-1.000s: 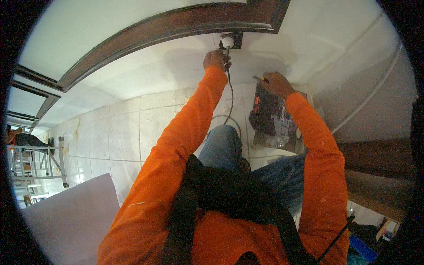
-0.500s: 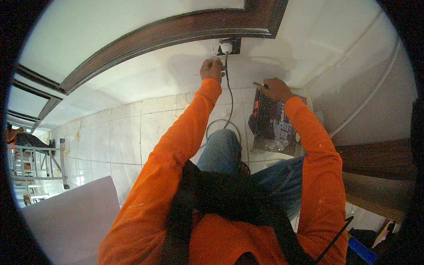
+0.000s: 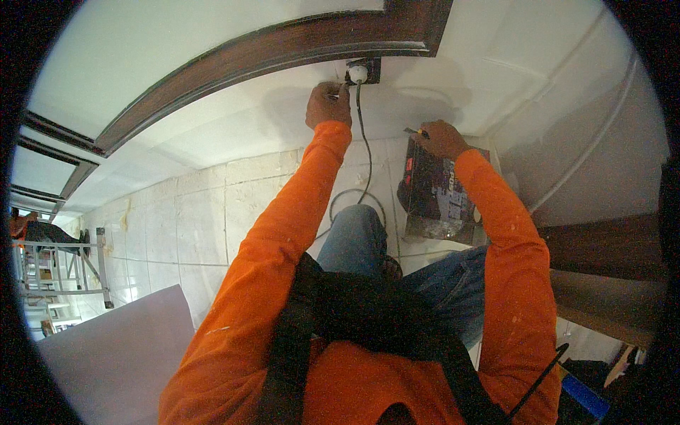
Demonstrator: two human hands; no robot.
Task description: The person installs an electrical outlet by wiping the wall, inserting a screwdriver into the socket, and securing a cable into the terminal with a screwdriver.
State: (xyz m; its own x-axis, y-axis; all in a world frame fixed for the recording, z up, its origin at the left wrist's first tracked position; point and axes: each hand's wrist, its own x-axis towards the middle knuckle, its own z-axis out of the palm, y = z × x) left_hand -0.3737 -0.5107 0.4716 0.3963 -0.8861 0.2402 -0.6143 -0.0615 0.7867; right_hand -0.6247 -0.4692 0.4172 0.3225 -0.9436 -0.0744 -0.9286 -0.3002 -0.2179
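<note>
White plug (image 3: 358, 74) at a dark outlet (image 3: 375, 71), just below a wooden frame (image 3: 283, 62). The left hand (image 3: 329, 106) curls beside it; whether it grips anything cannot be told. The right hand (image 3: 445, 139) grips a small tool (image 3: 418, 132). Careful work keeps its tip off the cord (image 3: 366, 138). Wall (image 3: 404, 88) between the hands allows sideways movement; the frame limits upward reach.
</note>
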